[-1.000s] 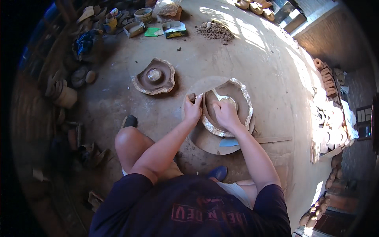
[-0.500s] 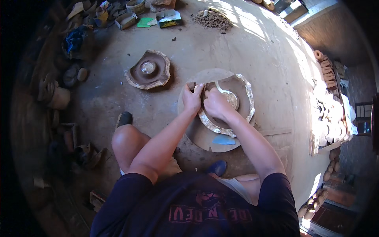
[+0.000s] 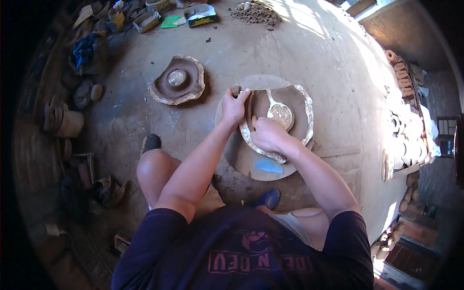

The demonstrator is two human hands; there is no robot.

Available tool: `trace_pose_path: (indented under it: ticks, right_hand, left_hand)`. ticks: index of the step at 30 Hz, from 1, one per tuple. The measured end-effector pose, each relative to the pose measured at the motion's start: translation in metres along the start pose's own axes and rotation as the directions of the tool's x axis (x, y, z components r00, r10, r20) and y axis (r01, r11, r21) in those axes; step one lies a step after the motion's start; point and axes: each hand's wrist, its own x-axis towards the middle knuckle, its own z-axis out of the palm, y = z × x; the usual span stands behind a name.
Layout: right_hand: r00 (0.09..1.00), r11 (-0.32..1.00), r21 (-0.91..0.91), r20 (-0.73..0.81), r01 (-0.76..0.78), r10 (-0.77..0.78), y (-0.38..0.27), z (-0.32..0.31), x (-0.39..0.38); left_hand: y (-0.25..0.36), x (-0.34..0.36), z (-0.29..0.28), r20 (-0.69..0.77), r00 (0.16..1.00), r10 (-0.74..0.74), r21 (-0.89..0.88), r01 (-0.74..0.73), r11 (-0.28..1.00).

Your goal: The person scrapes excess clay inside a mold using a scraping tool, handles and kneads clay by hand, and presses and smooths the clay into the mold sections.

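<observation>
A round mould with a chipped white rim and brown clay lining sits on a round grey board. A pale raised disc with a narrow stem stands inside it. My left hand is at the mould's left rim, closed on a dark lump of clay, its thumb along the rim. Inside the mould, my right hand is closed and pressed low against the left inner wall; its fingertips are partly hidden. A blue flat scraper lies on the board's near side.
A second clay-lined mould lies on the floor to the left. Crumbled clay is heaped at the far side, near small boxes. Clay pieces fill a rack on the right. A pale pot stands at the left.
My right hand has slid from the far part of the inner left wall toward me, uncovering the disc's stem. My left hand stays at the rim. The whole view has shifted slightly.
</observation>
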Motion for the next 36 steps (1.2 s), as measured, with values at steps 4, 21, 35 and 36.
trace_pose_path:
  ticks: [4, 21, 35, 36]
  right_hand:
    - [0.996, 1.000, -0.011, 0.083, 0.009, -0.008, 0.005, 0.004, -0.023]
    - [0.965, 0.827, 0.498, 0.149, -0.261, 0.215, 0.094, 0.033, -0.103]
    - [0.992, 0.396, 0.915, 0.022, -0.070, 0.124, 0.013, 0.057, -0.069]
    - [0.988, 0.317, 0.947, 0.007, -0.056, 0.153, 0.000, 0.053, -0.067]
  left_hand:
    - [0.008, 0.006, 0.001, 0.050, 0.998, -0.025, 0.073, 0.022, 0.997]
    - [0.015, -0.025, 0.002, 0.054, 0.997, 0.048, 0.142, -0.056, 0.988]
    - [-0.007, -0.082, -0.020, -0.173, 0.973, 0.151, 0.153, -0.125, 0.980]
    - [-0.013, -0.083, -0.026, -0.167, 0.974, 0.152, 0.145, -0.129, 0.981]
